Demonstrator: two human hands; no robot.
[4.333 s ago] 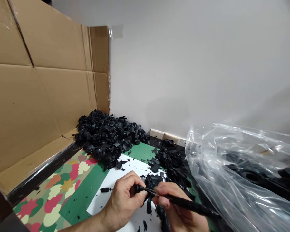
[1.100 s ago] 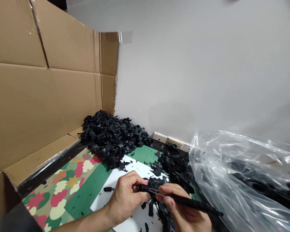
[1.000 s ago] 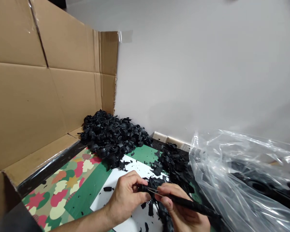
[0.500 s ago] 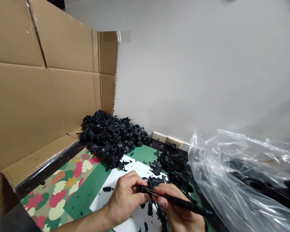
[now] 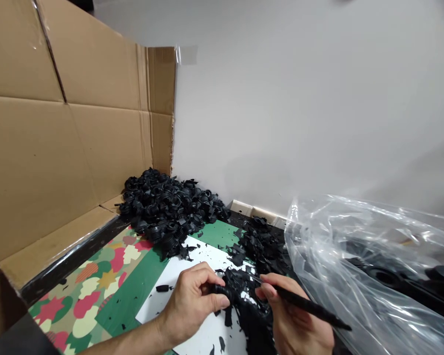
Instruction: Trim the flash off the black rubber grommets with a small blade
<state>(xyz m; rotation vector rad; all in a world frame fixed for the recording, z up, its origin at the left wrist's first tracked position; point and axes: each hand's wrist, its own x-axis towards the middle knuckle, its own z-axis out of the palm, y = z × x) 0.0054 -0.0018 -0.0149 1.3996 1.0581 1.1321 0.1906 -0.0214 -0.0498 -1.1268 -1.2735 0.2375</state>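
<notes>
Between the thumb and fingers of my left hand point(image 5: 196, 296) is a small ribbed black rubber piece point(image 5: 219, 290), partly hidden by the fingers. My right hand point(image 5: 296, 315) grips a slim black-handled tool point(image 5: 311, 308) like a pen. Its thin metal tip points left, a short way from the rubber piece and apart from it; whether it is a blade or a prong I cannot tell. Below both hands lies a white sheet point(image 5: 207, 333) strewn with black scraps. A heap of black shavings point(image 5: 257, 315) sits between the hands.
A large pile of ribbed black rubber pieces point(image 5: 170, 207) stands at the back by a cardboard panel point(image 5: 107, 128). More black scraps point(image 5: 264, 244) lie behind my right hand. A clear plastic bag point(image 5: 318, 246) with black parts is at the right. Power sockets point(image 5: 262, 214) line the wall.
My right hand has drawn the tool away from the rubber piece, to the right. My left hand still holds the piece in nearly the same place. The view has shifted slightly.
</notes>
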